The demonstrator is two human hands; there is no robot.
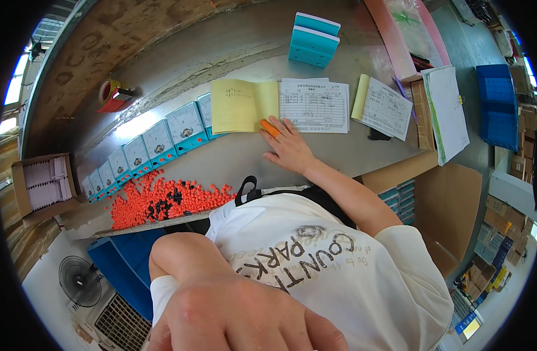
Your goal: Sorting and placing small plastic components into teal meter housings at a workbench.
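Observation:
My right hand (pixel 290 147) lies flat with its fingers spread. An orange cover is on one finger. Its fingertips touch the lower edge of an open form pad, where the folded-back yellow sheets (pixel 239 105) meet the white printed form (pixel 315 108). Handwriting shows on both sides. My left hand (pixel 239 313) is raised close to the camera, back toward me. Its fingers run out of the lower edge, so their grip is hidden. Left of the pad stands a row of teal and white boxes (pixel 157 140). Before them lies a heap of small orange-red pieces (pixel 134 205) with black pieces (pixel 165 205) among them.
Two teal boxes (pixel 314 41) stand at the far side. A second form pad (pixel 385 105) lies right, beside a pink box (pixel 397 41) and stacked papers (pixel 447 114). Tape rolls (pixel 111 96) lie far left. A carton of pale cards (pixel 46 184) stands left; an open carton (pixel 447 205) stands right.

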